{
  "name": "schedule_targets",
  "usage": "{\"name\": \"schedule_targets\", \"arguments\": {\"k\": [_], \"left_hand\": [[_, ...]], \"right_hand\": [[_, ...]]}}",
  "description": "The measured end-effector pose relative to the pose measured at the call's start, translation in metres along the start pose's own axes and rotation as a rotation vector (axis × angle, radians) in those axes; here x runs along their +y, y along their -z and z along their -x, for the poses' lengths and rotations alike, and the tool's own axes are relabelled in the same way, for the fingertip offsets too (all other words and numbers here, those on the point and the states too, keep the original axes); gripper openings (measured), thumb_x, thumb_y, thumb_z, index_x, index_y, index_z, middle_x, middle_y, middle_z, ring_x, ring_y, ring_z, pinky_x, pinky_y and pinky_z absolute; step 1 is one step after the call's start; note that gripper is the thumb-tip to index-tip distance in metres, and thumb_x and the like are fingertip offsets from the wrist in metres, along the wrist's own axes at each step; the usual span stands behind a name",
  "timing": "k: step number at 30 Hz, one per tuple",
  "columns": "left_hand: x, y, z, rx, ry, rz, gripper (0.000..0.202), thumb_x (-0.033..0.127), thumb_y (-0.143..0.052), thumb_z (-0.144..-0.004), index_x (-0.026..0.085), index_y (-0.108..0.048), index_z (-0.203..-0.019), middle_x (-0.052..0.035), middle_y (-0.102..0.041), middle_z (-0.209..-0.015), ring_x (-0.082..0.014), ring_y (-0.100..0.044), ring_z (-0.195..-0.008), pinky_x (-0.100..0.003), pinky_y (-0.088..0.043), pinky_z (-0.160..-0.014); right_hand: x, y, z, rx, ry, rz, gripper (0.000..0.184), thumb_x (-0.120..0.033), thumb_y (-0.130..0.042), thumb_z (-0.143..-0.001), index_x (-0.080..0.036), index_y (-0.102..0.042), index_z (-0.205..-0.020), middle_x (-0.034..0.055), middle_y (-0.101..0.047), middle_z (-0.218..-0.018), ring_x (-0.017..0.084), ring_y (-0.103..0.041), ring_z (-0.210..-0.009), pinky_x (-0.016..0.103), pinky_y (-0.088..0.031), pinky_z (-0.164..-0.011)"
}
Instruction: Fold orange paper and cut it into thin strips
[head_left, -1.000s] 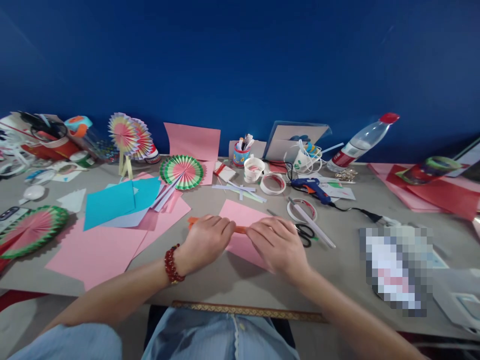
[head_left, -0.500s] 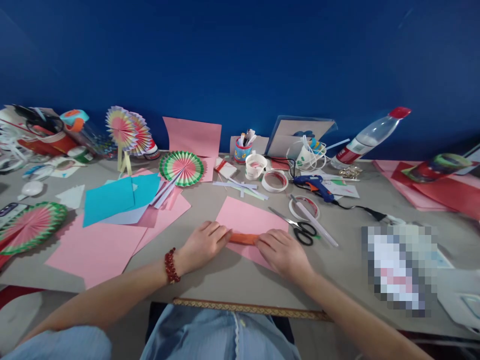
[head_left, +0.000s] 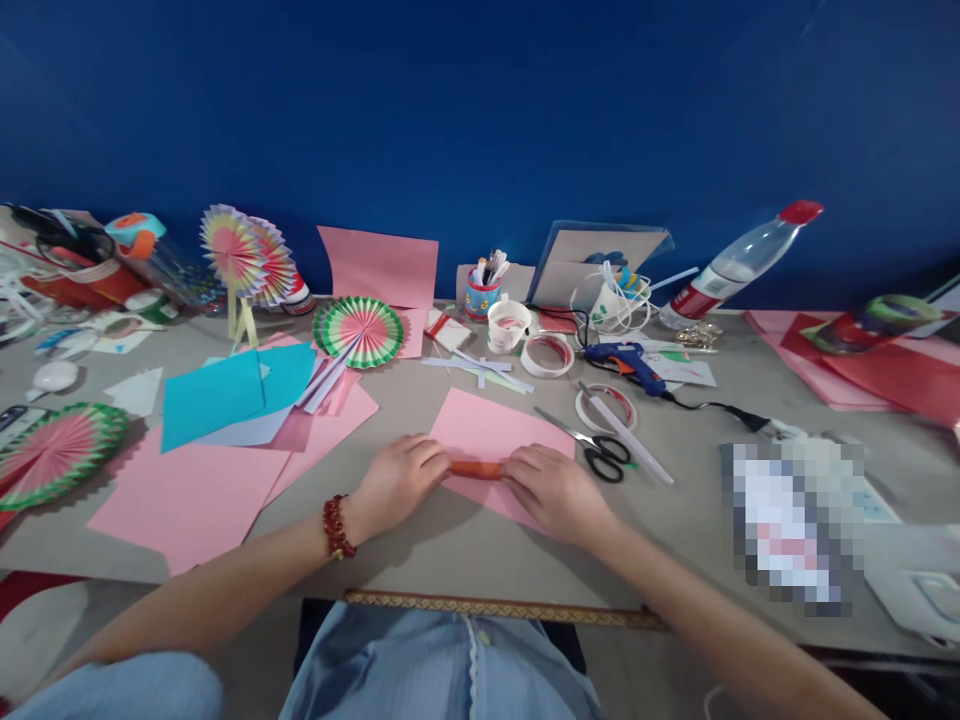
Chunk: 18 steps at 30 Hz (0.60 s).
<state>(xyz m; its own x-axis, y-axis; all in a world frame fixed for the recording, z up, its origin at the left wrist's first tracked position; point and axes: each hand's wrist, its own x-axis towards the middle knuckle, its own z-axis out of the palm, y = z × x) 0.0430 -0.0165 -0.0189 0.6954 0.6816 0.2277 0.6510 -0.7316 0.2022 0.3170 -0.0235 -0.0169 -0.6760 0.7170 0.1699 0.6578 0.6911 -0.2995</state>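
Observation:
Between my two hands lies a narrow orange folded paper strip, low over a pink sheet of paper on the table. My left hand, with a red beaded bracelet at the wrist, grips the strip's left end. At the other end, the fingers of my right hand are closed on it. Both ends of the strip are hidden under my fingers. Black-handled scissors lie just beyond my right hand, beside the pink sheet.
Rolls of tape, a blue glue gun and a glue stick lie ahead to the right. Blue paper and green-edged paper fans are on the left. A bottle stands near the wall.
The orange strip looks narrower now, and its visible part sits slightly higher and further left. Both hands stay on its ends. The whole view has shifted slightly.

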Motion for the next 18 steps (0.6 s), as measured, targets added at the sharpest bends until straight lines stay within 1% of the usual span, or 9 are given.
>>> {"name": "schedule_targets", "arguments": {"k": [3, 6, 10, 13, 16, 18], "left_hand": [[-0.002, 0.003, -0.005, -0.028, 0.099, 0.131, 0.027, 0.03, -0.046, -0.106, 0.017, -0.065, -0.09, -0.004, -0.063, -0.088, -0.0179, -0.058, -0.083, -0.03, -0.044, -0.076], [-0.006, 0.009, -0.009, -0.061, 0.155, 0.233, 0.023, 0.03, -0.051, -0.104, 0.017, -0.067, -0.094, -0.0039, -0.065, -0.092, -0.0174, -0.061, -0.084, -0.028, -0.044, -0.075], [-0.02, 0.019, -0.006, -0.101, 0.216, 0.324, 0.017, 0.028, -0.057, -0.101, 0.019, -0.069, -0.094, -0.0033, -0.067, -0.095, -0.0177, -0.062, -0.089, -0.028, -0.045, -0.079], [-0.033, 0.026, 0.001, -0.109, 0.289, 0.369, 0.014, 0.029, -0.06, -0.099, 0.021, -0.069, -0.094, -0.0021, -0.069, -0.095, -0.0188, -0.062, -0.092, -0.029, -0.045, -0.083], [-0.041, 0.028, 0.004, -0.117, 0.339, 0.409, 0.014, 0.032, -0.06, -0.099, 0.022, -0.069, -0.094, -0.0013, -0.07, -0.096, -0.0193, -0.062, -0.093, -0.029, -0.044, -0.083], [-0.042, 0.029, 0.004, -0.127, 0.347, 0.415, 0.017, 0.033, -0.059, -0.099, 0.021, -0.069, -0.09, -0.001, -0.07, -0.093, -0.0191, -0.063, -0.089, -0.029, -0.044, -0.081]], "right_hand": [[-0.004, 0.0, -0.01, -0.038, -0.053, -0.021, 0.017, -0.021, -0.051, -0.101, -0.016, -0.067, -0.104, 0.008, -0.068, -0.094, 0.021, -0.06, -0.089, 0.032, -0.045, -0.082], [-0.006, -0.003, -0.021, -0.091, -0.081, -0.005, 0.016, -0.02, -0.051, -0.101, -0.017, -0.067, -0.105, 0.0076, -0.069, -0.095, 0.022, -0.062, -0.091, 0.033, -0.045, -0.082], [-0.003, -0.001, -0.031, -0.162, -0.14, -0.122, 0.013, -0.02, -0.054, -0.101, -0.018, -0.067, -0.105, 0.0066, -0.071, -0.099, 0.021, -0.064, -0.094, 0.031, -0.045, -0.084], [0.0, 0.004, -0.034, -0.183, -0.178, -0.169, 0.013, -0.019, -0.054, -0.1, -0.018, -0.066, -0.105, 0.0066, -0.072, -0.102, 0.021, -0.065, -0.096, 0.031, -0.045, -0.086], [-0.001, 0.008, -0.036, -0.212, -0.2, -0.15, 0.014, -0.02, -0.052, -0.101, -0.018, -0.065, -0.107, 0.0064, -0.072, -0.105, 0.02, -0.066, -0.099, 0.031, -0.045, -0.086], [-0.006, 0.011, -0.038, -0.256, -0.212, -0.081, 0.015, -0.022, -0.051, -0.102, -0.018, -0.064, -0.108, 0.0065, -0.072, -0.105, 0.02, -0.066, -0.097, 0.03, -0.045, -0.083]]}}
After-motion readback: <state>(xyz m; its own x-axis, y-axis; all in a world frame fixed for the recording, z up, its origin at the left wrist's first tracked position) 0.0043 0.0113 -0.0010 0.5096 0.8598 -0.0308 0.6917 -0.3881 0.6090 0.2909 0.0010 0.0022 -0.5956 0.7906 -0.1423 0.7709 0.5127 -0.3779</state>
